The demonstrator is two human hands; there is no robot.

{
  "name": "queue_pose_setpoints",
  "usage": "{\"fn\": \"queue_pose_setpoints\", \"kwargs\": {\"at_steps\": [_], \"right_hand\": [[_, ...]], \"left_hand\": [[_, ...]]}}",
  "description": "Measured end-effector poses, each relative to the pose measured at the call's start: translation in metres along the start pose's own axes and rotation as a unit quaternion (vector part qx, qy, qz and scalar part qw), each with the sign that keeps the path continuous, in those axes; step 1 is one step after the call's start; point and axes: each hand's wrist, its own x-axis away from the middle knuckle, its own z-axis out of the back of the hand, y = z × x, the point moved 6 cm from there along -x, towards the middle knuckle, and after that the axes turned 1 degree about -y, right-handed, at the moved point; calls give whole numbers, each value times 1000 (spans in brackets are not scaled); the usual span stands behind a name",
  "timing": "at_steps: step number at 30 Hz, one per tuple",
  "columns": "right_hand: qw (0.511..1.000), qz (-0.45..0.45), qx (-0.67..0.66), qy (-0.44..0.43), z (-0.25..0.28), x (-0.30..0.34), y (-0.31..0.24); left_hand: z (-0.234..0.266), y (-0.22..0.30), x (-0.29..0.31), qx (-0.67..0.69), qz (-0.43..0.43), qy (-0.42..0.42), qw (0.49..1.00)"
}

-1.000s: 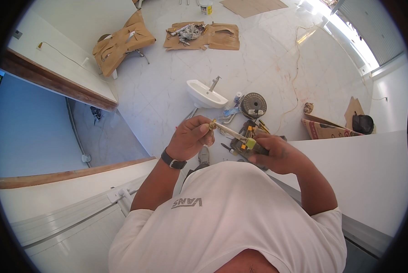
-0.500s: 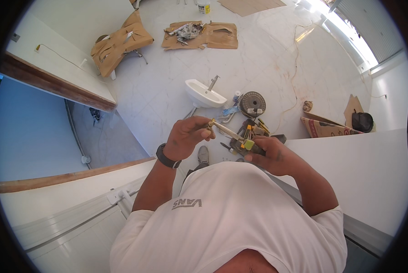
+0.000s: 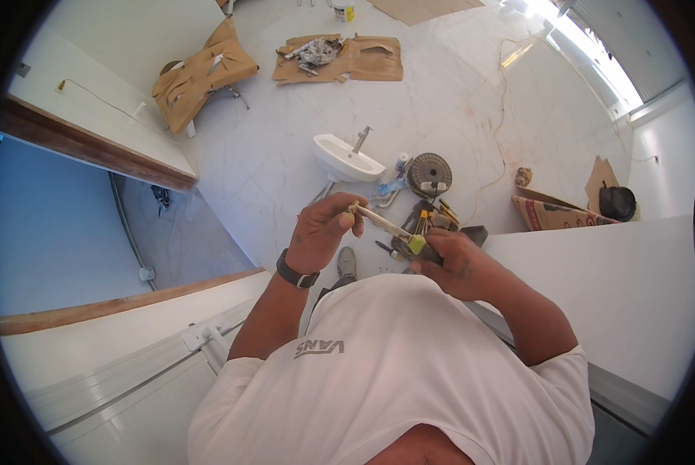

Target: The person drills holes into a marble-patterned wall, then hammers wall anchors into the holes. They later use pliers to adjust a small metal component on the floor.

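Note:
What looks like a tape measure (image 3: 389, 225) stretches between my hands, its pale blade drawn out toward the left. My right hand (image 3: 461, 266) closes around its body, and a yellow-green end of the case shows beyond the fingers. With thumb and fingertips, my left hand (image 3: 321, 232) pinches the blade's free end. A small yellowish piece (image 3: 354, 208) sits at that pinch, too small to make out. Below the hands, a tool bag (image 3: 427, 213) with yellow-and-black tools lies on the floor, partly hidden by my right hand.
Ahead on the floor are a white washbasin (image 3: 348, 159) with a tap and a dark cable reel (image 3: 429, 175). Flattened cardboard (image 3: 378, 71) lies farther off. A white ledge (image 3: 580, 263) and an open cardboard box (image 3: 557, 215) are right; a doorway sill (image 3: 130, 301) is left.
Both hands have shifted very slightly left, still holding the tape measure between them. The view has moved a little too.

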Motion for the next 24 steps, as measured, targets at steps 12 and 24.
{"fn": "queue_pose_setpoints", "kwargs": {"at_steps": [12, 24], "right_hand": [[998, -2, 32, 51, -4, -6, -7], [997, -20, 58, 49, -2, -7, -9]], "left_hand": [[3, -10, -2, 51, -20, 61, 997], [9, -13, -3, 31, -24, 84, 996]]}}
